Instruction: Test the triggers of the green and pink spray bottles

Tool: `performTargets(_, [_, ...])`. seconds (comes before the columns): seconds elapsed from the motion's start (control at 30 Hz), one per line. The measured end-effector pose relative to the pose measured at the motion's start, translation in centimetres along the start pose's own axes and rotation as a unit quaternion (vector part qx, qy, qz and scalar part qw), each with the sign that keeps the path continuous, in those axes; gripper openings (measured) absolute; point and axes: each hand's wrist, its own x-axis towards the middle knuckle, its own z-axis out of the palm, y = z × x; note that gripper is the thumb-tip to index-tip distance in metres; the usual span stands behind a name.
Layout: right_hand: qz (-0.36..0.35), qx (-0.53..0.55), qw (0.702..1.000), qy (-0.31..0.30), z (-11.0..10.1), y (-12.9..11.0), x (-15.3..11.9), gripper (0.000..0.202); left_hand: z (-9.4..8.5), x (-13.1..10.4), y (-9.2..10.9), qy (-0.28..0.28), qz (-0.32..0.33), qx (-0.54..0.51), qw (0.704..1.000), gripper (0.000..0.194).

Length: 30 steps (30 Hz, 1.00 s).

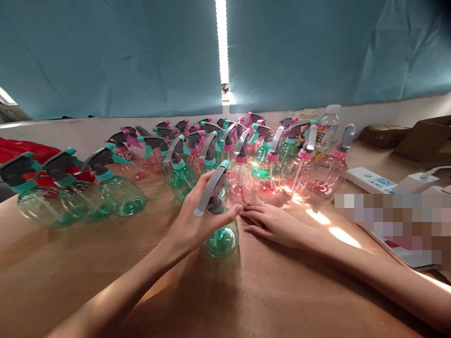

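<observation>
A green spray bottle (222,237) with a grey trigger head and teal nozzle stands upright on the table in front of me. My left hand (197,211) is wrapped round its neck, thumb on the near side; the other fingers are partly hidden behind the bottle. Just to the right, my right hand (271,223) lies flat on the table, fingers stretched out and holding nothing. Its fingertips are close to a pink spray bottle (240,180). Another green spray bottle (183,180) stands behind my left hand.
Several pink and green spray bottles crowd the back of the table (169,300). A row of green ones (123,195) stands at left, by a red bag (31,145). At right are a clear drink bottle (329,124), a white power strip (369,179) and a brown box (426,143).
</observation>
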Motion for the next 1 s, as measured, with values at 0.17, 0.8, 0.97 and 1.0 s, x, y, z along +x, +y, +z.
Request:
performTargets(0.17, [0.085, 0.049, 0.995, 0.002, -2.4, -2.8, -0.7, 0.058, -0.8, -0.4, 1.0, -0.019, -0.02, 0.019, 0.999, 0.062])
performTargets(0.8, [0.011, 0.09, 0.995, 0.046, 2.8, -10.6, 8.3, 0.075, -8.5, -7.1, -3.2, 0.087, -0.028, 0.079, 0.993, 0.021])
performTargets(0.97, [0.068, 0.023, 0.99, 0.12, 2.1, -10.1, 11.7, 0.06, -11.6, -6.5, -5.0, 0.127, -0.085, 0.145, 0.978, 0.022])
performTargets(1.0, [0.081, 0.001, 0.987, 0.137, 1.8, -9.7, 12.1, 0.059, -12.0, -6.1, -5.4, 0.13, -0.098, 0.14, 0.977, 0.025])
